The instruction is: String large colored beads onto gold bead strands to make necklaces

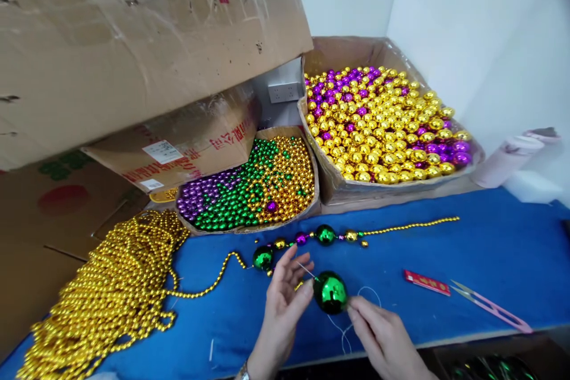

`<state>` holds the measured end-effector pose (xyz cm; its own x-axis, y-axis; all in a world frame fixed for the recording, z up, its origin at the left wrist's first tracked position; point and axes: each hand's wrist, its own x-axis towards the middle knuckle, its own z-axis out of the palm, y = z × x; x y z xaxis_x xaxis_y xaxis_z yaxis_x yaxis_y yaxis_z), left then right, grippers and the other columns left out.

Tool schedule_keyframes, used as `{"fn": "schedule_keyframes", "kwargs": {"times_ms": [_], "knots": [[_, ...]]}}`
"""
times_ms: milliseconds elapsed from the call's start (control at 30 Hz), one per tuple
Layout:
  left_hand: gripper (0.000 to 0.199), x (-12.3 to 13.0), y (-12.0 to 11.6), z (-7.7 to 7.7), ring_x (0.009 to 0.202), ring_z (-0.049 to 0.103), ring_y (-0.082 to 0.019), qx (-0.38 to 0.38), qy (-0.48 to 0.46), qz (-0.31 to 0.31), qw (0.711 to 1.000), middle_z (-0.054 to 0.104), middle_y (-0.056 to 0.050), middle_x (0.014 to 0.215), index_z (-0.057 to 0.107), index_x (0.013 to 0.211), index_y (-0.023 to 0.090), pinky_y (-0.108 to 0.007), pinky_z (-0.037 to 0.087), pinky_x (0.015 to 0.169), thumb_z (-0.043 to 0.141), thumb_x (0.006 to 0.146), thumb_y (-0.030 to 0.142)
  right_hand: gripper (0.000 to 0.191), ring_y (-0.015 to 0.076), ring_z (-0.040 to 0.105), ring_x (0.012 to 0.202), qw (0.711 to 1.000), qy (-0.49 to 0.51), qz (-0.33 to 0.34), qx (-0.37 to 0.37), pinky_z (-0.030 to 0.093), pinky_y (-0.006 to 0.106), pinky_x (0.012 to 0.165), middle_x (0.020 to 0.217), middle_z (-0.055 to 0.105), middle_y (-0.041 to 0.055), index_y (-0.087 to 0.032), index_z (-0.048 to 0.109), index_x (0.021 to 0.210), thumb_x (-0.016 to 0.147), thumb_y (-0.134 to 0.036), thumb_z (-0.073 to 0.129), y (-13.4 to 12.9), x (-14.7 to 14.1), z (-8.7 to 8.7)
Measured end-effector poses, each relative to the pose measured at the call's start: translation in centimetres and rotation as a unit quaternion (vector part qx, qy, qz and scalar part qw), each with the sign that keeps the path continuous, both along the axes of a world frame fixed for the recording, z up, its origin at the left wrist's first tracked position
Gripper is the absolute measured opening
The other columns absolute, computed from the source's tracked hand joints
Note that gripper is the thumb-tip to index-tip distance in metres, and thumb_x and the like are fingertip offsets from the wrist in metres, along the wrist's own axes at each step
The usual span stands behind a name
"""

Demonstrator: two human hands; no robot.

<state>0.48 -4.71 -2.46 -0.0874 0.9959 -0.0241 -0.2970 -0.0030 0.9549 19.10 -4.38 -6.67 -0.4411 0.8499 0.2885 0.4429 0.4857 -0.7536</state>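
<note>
A large shiny green bead [330, 293] is between my hands, just above the blue cloth. My right hand [385, 335] pinches at its right side; the exact grip is partly hidden by the fingers. From the bead's upper left a thin needle [306, 269] sticks out toward my left hand [285, 303]. My left fingers are apart and loosely curled, the thumb tip close to the bead. White thread [342, 332] loops below and behind the bead. Beyond my hands lies a bead strand with another large green bead [325, 234], a purple bead [301, 238] and gold beads.
A pile of gold bead strings [107, 291] lies at left. Behind stand a box of small mixed beads [249, 228] and a larger box of gold and purple beads [329, 190]. Pink thread snips [494, 307], a red packet [426, 282] and a pale bottle [507, 160] are at right.
</note>
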Motion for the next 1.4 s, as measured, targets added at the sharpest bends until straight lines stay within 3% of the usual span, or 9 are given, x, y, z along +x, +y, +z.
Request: {"fn": "schedule_keyframes", "kwargs": {"times_ms": [167, 300, 500, 733, 800, 900, 967, 1200, 1400], "knots": [[0.058, 0.1, 0.5, 0.5, 0.106, 0.055, -0.024, -0.044, 0.037, -0.064, 0.996, 0.056, -0.013, 0.120, 0.039, 0.130, 0.024, -0.035, 0.046, 0.085, 0.066, 0.079, 0.027, 0.021, 0.0141, 0.057, 0.068, 0.996, -0.007, 0.030, -0.087, 0.043, 0.023, 0.064, 0.077, 0.060, 0.0015, -0.023, 0.048, 0.088, 0.097, -0.027, 0.029, 0.4, -0.2, 0.4], [0.050, 0.3, 1.1, 0.7, 0.103, 0.056, -0.023, -0.059, 0.045, -0.044, 0.996, 0.057, -0.012, 0.118, 0.044, 0.125, 0.023, -0.033, 0.046, 0.083, 0.064, 0.080, 0.028, 0.018, 0.0138, 0.057, 0.069, 0.991, -0.010, 0.038, -0.129, 0.042, 0.024, 0.064, 0.078, 0.059, 0.0003, -0.023, 0.047, 0.097, 0.097, -0.026, 0.028, 0.7, 0.1, 0.5], [0.039, 0.7, 1.8, 1.2, 0.109, 0.054, -0.025, -0.055, 0.055, -0.068, 0.995, 0.060, -0.013, 0.118, 0.051, 0.120, 0.021, -0.035, 0.044, 0.089, 0.060, 0.083, 0.031, 0.024, 0.0116, 0.058, 0.064, 0.986, 0.021, 0.032, -0.162, 0.041, 0.021, 0.062, 0.072, 0.061, -0.0015, -0.022, 0.046, 0.081, 0.097, -0.029, 0.029, 1.2, 0.5, 0.4], [0.028, -2.6, 3.8, 3.7, 0.098, 0.061, -0.023, 0.008, 0.211, 0.007, 0.977, 0.067, -0.010, 0.103, 0.058, 0.108, 0.018, -0.033, 0.050, 0.082, 0.052, 0.087, 0.036, 0.026, 0.0118, 0.059, 0.063, 0.981, 0.060, -0.001, -0.182, 0.042, 0.019, 0.059, 0.073, 0.063, 0.0001, -0.023, 0.046, 0.082, 0.096, -0.038, 0.031, 1.6, 1.7, -0.2], [0.027, -5.0, 5.4, 5.0, 0.092, 0.063, -0.020, 0.041, 0.364, 0.042, 0.930, 0.068, -0.008, 0.100, 0.057, 0.106, 0.018, -0.031, 0.050, 0.079, 0.050, 0.087, 0.037, 0.026, 0.0124, 0.060, 0.064, 0.979, 0.070, -0.004, -0.189, 0.044, 0.018, 0.059, 0.073, 0.064, 0.0011, -0.023, 0.048, 0.084, 0.096, -0.040, 0.032, 1.7, 2.1, -0.6], [0.029, -9.2, 8.5, 6.7, 0.088, 0.064, -0.017, 0.051, 0.646, 0.081, 0.757, 0.068, -0.006, 0.102, 0.056, 0.107, 0.019, -0.027, 0.049, 0.076, 0.040, 0.091, 0.036, 0.025, 0.0131, 0.062, 0.064, 0.978, 0.082, -0.005, -0.193, 0.046, 0.017, 0.057, 0.074, 0.065, 0.0024, -0.022, 0.050, 0.087, 0.095, -0.039, 0.034, 1.8, 2.5, -1.0], [0.027, -11.7, 10.6, 7.1, 0.087, 0.064, -0.019, 0.031, 0.712, 0.073, 0.698, 0.069, -0.007, 0.100, 0.059, 0.103, 0.018, -0.029, 0.047, 0.077, 0.041, 0.089, 0.032, 0.024, 0.0132, 0.062, 0.063, 0.978, 0.089, -0.010, -0.187, 0.047, 0.017, 0.056, 0.073, 0.066, 0.0028, -0.022, 0.051, 0.088, 0.094, -0.039, 0.036, 1.9, 2.7, -1.2], [0.019, -14.8, 13.9, 5.4, 0.085, 0.063, -0.027, -0.029, 0.806, -0.032, 0.590, 0.070, -0.008, 0.087, 0.067, 0.089, 0.022, -0.032, 0.045, 0.070, 0.055, 0.075, 0.018, 0.023, 0.0117, 0.059, 0.060, 0.984, 0.082, -0.039, -0.153, 0.044, 0.017, 0.056, 0.070, 0.063, 0.0002, -0.023, 0.049, 0.082, 0.095, -0.037, 0.036, 2.8, 3.2, -0.1], [0.021, -13.9, 14.8, 5.7, 0.085, 0.061, -0.027, -0.014, 0.829, -0.051, 0.557, 0.069, -0.011, 0.087, 0.066, 0.090, 0.020, -0.033, 0.044, 0.070, 0.046, 0.083, 0.023, 0.024, 0.0113, 0.058, 0.061, 0.986, 0.077, -0.046, -0.140, 0.043, 0.018, 0.058, 0.070, 0.062, -0.0005, -0.023, 0.048, 0.082, 0.097, -0.034, 0.033, 3.2, 3.5, 0.2]]}}
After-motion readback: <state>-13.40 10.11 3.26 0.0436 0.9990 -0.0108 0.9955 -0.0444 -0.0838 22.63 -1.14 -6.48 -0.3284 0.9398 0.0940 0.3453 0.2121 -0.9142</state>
